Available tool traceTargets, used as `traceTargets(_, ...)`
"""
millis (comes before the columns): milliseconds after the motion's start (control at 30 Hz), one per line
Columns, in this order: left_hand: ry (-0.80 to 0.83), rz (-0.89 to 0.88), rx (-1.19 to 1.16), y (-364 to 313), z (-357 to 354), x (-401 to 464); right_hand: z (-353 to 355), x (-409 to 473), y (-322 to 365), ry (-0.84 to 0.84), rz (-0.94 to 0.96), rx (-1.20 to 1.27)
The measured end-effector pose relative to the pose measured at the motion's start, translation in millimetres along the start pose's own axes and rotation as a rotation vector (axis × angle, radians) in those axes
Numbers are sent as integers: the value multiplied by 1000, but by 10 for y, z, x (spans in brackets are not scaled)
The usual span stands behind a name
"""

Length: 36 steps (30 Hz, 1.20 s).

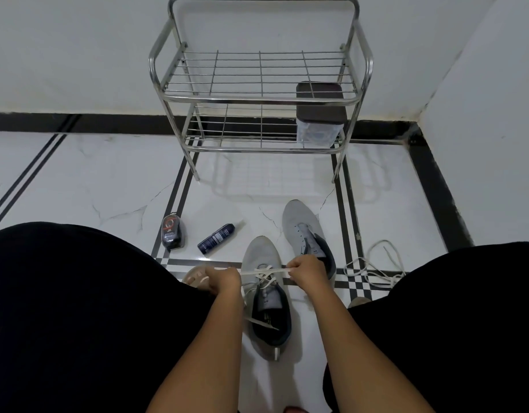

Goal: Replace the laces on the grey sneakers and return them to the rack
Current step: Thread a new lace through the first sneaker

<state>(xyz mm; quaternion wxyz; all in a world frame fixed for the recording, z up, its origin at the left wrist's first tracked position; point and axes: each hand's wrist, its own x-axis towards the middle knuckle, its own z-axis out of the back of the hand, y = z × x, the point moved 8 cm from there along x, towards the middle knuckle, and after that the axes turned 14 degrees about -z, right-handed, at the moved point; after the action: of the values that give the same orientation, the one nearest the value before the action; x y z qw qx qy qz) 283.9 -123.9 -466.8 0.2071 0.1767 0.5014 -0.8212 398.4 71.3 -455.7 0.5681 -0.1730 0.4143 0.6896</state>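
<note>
Far out beyond my left hand (pixel 223 278), a dark shoe-polish bottle (pixel 172 235) stands on the white tiled floor (pixel 78 180), and just to its right a dark blue spray can (pixel 216 238) lies on its side, tilted up toward the right. My left hand is curled into a fist around one end of the white lace (pixel 264 272), pulling it out to the left; a slack length of the same lace hangs down below that hand and trails across the shoe's opening. Between my two hands sits the nearer grey sneaker (pixel 267 296), toe pointing away from me, its dark lining open toward me and the lace crossed over its eyelets. My right hand (pixel 306 271) pinches the other end of the lace, fingers closed on it, drawing it to the right so the lace runs taut between my fists. Just beyond my right hand the second grey sneaker (pixel 305 231) lies with no lace through its eyelets, its heel tucked behind my knuckles. Further away, straight ahead of both hands, the steel rack (pixel 260 98) stands against the wall, and on the right end of its lower shelf is a clear container with a dark lid (pixel 320 113). To the right of my right hand a loose white lace (pixel 376 268) lies in loops on the floor, next to my dark-clothed knee.
</note>
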Motion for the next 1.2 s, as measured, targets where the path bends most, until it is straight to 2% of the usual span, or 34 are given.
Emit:
traceTargets(67,-26,-63,105,-44,7,7,-58,17,33,0,36,22)
traceTargets(100,26,-187,182,-148,-48,11,-74,21,48,-10,55,43)
traceTargets(167,300,-414,343,-279,-364,-15,-83,-32,117,-15,107,29)
traceTargets(233,593,-526,308,-318,-644,-216,-86,-54,152,-1,125,12)
traceTargets(300,750,-526,273,-277,-768,-385,-97,-29,138,25,122,36)
traceTargets(367,791,-544,302,-205,-811,-405,-89,3,116,44,111,82)
traceTargets(467,779,-536,333,-93,-797,-330,-93,60,81,55,81,131)
traceTargets(600,634,-488,369,-24,-766,-161,-76,84,-6,-8,7,165)
traceTargets(667,554,-468,431,22,-699,-87,-93,81,-56,-26,-36,104)
traceTargets(800,498,-416,554,169,-610,-56,-466,-3,-159,149,-10,-124)
traceTargets(933,409,-401,660,262,-572,-35,-545,57,-332,111,-57,-20)
traceTargets(1000,423,-460,730,286,-617,-45,-539,89,-360,140,-80,25)
traceTargets(1200,398,-534,717,356,-748,-60,-584,169,-406,190,-107,113)
